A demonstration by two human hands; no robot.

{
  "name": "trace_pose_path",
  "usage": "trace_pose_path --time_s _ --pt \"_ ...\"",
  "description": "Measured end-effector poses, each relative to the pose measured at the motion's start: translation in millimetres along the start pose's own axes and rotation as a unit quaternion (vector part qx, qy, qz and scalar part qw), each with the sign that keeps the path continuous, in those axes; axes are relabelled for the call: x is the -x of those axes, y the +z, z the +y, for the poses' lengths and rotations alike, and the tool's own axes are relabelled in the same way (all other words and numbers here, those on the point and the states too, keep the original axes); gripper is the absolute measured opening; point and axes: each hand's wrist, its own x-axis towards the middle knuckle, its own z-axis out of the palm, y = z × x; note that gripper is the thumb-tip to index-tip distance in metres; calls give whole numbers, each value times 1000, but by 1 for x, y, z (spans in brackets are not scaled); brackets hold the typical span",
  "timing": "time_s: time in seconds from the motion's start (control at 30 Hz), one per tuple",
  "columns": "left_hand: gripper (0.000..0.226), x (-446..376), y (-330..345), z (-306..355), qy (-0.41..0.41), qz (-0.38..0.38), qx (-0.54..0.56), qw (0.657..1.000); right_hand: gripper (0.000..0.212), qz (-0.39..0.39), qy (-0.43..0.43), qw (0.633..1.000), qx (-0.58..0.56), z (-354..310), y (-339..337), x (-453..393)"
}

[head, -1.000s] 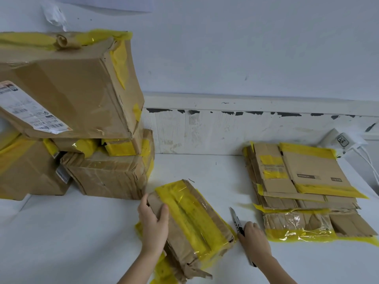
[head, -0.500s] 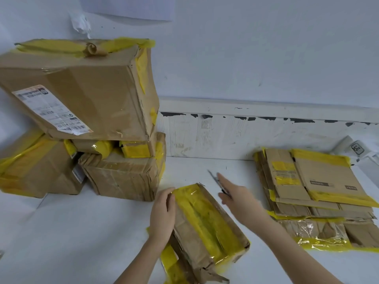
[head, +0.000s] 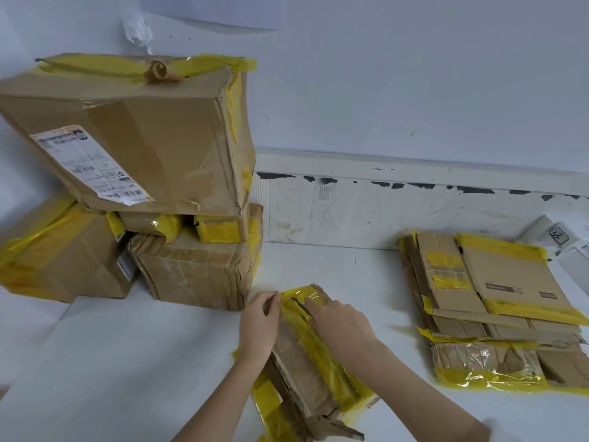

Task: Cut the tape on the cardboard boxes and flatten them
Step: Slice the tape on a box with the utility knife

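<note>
- Cardboard box [head: 306,371] lies on the white table [head: 127,362] right before me, wrapped in yellow tape [head: 318,346]; it looks light, crumpled and soft-walled, the tape glossy and probably slick.
- My left hand [head: 259,327] grips its left edge near the far end, the stiffest hold I judge.
- My right hand [head: 342,323] clenches the cutter [head: 301,306], blade on the tape at the far end.
- Whether the box holds anything I cannot tell; taped boxes [head: 134,173] stand stacked at left, flattened ones [head: 487,307] piled at right.
</note>
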Motion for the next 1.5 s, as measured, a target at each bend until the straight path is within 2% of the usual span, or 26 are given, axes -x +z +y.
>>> trace_pose_path --time_s 0.37,0.57,0.77,0.83,1.0,1.23,1.27,1.33,1.4,1.5 --pt "15 0 0 0 5 -3 -3 1000 31 -37 -32 996 72 -6 -10 11" --pt "12 2 -1 4 13 3 -6 1000 36 -101 -25 992 72 -2 -4 32" --pt "19 2 -2 5 22 -1 -21 1000 19 -178 -31 978 105 10 2 61" --pt "21 2 -3 4 22 -3 -26 999 26 -188 -29 977 92 11 5 70" --pt "25 3 -2 8 10 1 -32 999 33 -155 -67 982 85 21 1 88" --pt "25 8 0 10 3 8 -56 998 59 -110 -26 993 46 30 22 109" --pt "25 10 0 12 -1 11 -60 998 63 -93 -19 995 29 32 24 112" --pt "26 15 -1 15 -17 26 -77 997 72 -1 -16 999 33 42 26 117" --pt "26 24 -7 14 -35 54 -127 990 90 30 6 999 30 50 22 117" --pt "24 39 -19 5 -59 92 -193 975 90 65 23 998 2 59 27 115"
